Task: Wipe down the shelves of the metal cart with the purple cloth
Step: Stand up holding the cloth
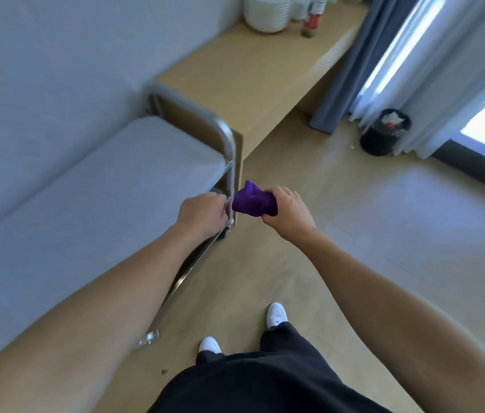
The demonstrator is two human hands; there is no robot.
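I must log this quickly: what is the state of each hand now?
Left hand: closed, gripping the cart frame.
Right hand: closed, holding the cloth.

purple cloth (253, 201): deep violet, bunched into a loose wad, held in the right hand (287, 213), just beside the cart's corner post. metal cart (101, 189): flat grey top shelf, chrome tube handle (223, 129) arched over the far end, left hand (202, 214) gripping the post. lower shelves mostly hidden.
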